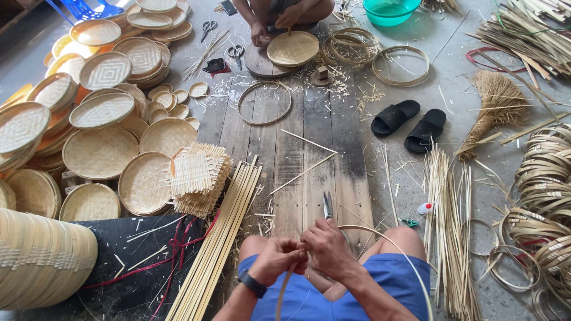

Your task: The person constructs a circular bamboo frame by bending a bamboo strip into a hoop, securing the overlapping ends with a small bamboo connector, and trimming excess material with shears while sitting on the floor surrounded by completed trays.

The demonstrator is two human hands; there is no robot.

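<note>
My left hand (278, 257) and my right hand (326, 249) meet above my knees, both closed on a thin bamboo strip (399, 252) bent into a hoop. The strip curves from my hands out to the right and down past my blue shorts. A second end hangs down between my wrists. Scissors (327, 205) lie on the dark wooden boards (309, 131) just beyond my hands. I wear a black watch on the left wrist.
Stacks of woven bamboo trays (101, 151) fill the left. A bundle of long bamboo strips (217, 238) and woven square mats (199, 175) lie nearby. Black sandals (410, 125), a straw broom (496, 104) and coiled hoops (544, 178) sit right. Another person's hands (273, 27) work a round tray (292, 49) opposite.
</note>
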